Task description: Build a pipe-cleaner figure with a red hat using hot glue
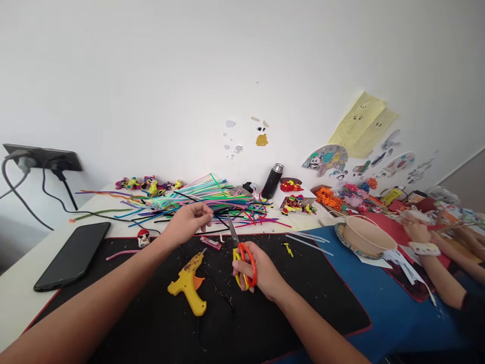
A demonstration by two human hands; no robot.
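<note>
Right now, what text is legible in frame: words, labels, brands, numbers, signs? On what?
None legible.
Small red item on the black mat: possible print, too small.
Yellow sheets on the wall: faint marks, too blurred.
Scissors in the right hand: no readable marking.
Glue gun: no readable marking.

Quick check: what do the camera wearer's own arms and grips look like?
The left grip and right grip are bare human hands, ungloved, with no rings visible. The left forearm and right forearm show no sleeve, watch or bracelet.
</note>
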